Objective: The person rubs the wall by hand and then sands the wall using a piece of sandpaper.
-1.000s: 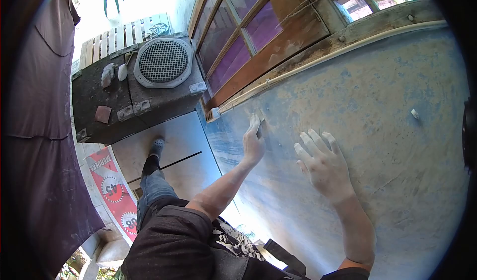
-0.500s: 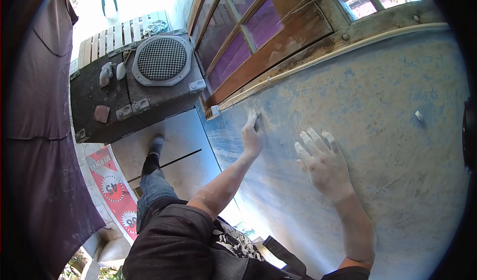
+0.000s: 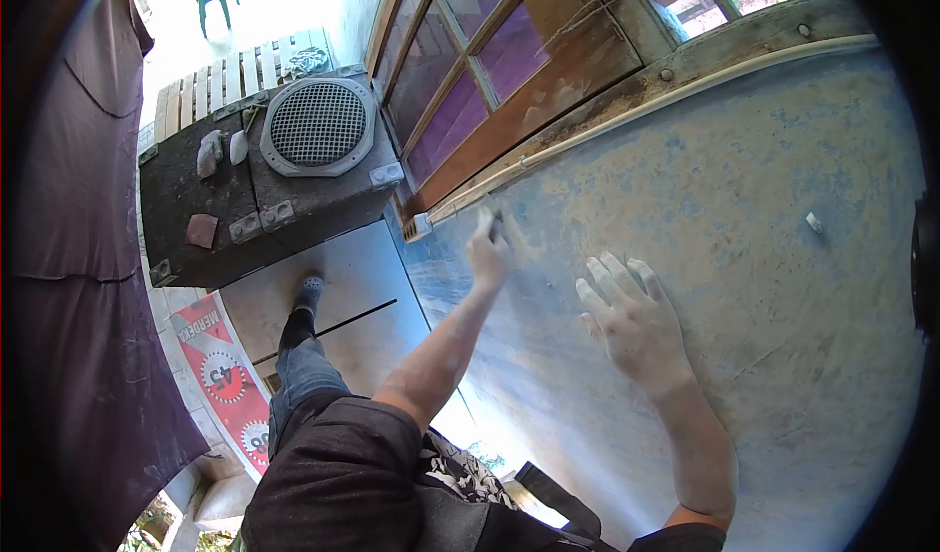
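Note:
Dust-covered, my left hand is against the wall, near the corner of the window frame. Its fingers are pressed together, and a dark patch shows beside the fingertips; I cannot tell what, if anything, they hold. My right hand lies flat on the wall to the right, fingers spread and whitened with dust, holding nothing. Between and around the hands the wall surface is patchy, pale beige over blue. A pale cable runs along the wall above both hands, under the wooden window frame.
To the left stands a dark speaker cabinet bearing a round grille, a reddish-brown square piece and pale lumps. A small white peg sticks out of the wall. Below are my shoe and a red banner.
My left hand has moved slightly up and left along the wall, its fingers blurred by motion. The right hand stays flat in about the same place. The view has shifted slightly.

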The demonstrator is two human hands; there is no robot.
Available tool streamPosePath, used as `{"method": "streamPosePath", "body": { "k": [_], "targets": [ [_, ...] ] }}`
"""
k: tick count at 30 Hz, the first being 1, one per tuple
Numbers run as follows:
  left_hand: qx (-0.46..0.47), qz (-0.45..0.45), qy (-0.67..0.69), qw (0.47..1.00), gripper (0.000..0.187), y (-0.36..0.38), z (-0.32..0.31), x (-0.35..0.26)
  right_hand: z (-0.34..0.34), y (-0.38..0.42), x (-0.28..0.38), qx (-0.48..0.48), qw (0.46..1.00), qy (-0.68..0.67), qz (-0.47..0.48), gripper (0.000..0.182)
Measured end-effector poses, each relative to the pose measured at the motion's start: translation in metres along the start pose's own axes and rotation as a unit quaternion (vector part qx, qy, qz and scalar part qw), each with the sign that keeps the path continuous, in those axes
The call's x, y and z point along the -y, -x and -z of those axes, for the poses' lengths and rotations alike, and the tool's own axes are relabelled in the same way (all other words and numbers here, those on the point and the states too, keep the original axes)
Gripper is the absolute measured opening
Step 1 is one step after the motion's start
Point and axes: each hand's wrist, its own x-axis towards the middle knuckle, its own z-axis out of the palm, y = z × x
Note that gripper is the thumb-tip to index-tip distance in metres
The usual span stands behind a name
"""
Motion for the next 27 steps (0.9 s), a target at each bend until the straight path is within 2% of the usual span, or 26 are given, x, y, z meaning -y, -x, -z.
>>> {"method": "streamPosePath", "body": {
  "k": [1,2,4,5,7,11,15,16,18,19,21,25,27],
  "targets": [
    [0.018,0.076,0.014,0.997,0.039,-0.017,0.006,-0.008,-0.001,0.000,0.000,0.001,1.000,0.002,0.004,0.043],
    [0.017,0.073,0.016,0.997,0.039,-0.022,0.010,-0.018,-0.002,-0.001,-0.002,0.001,1.000,0.005,0.007,0.042],
    [0.031,0.153,-0.045,0.987,0.038,-0.022,0.016,-0.037,-0.001,-0.003,-0.002,-0.002,1.000,0.009,0.008,0.042],
    [0.032,0.149,-0.045,0.987,0.038,-0.014,0.011,-0.025,0.000,-0.003,-0.002,-0.004,1.000,0.008,0.007,0.042],
    [-0.026,-0.120,-0.027,0.992,0.038,0.016,-0.004,0.014,0.002,-0.004,-0.004,-0.008,1.000,0.009,0.003,0.042],
    [-0.014,-0.116,-0.046,0.992,0.039,0.040,-0.002,0.003,0.004,-0.001,-0.001,-0.002,1.000,0.010,0.002,0.042],
    [0.056,0.118,-0.009,0.991,0.039,-0.017,0.016,-0.019,-0.001,-0.002,-0.001,-0.007,1.000,-0.010,0.003,0.042],
    [0.056,0.118,-0.009,0.991,0.039,-0.016,0.014,-0.017,-0.002,-0.003,-0.001,-0.019,1.000,-0.009,0.003,0.041],
    [-0.009,0.047,-0.036,0.998,0.038,-0.014,0.007,-0.012,-0.002,-0.002,-0.001,-0.033,0.999,-0.008,0.003,0.040],
    [-0.008,0.043,-0.037,0.998,0.038,-0.002,0.004,-0.008,-0.002,-0.001,-0.001,-0.028,1.000,-0.012,0.001,0.041],
    [-0.020,-0.132,-0.034,0.990,0.036,0.031,0.002,-0.001,-0.001,-0.004,-0.003,-0.026,1.000,-0.015,-0.002,0.041],
    [-0.017,-0.122,-0.026,0.992,0.036,0.025,-0.004,0.009,-0.001,0.000,0.001,-0.019,1.000,-0.017,-0.001,0.040],
    [-0.022,-0.053,-0.016,0.998,0.036,-0.005,-0.006,0.019,-0.003,0.002,0.001,-0.022,0.999,-0.023,-0.003,0.041]
  ]
}}
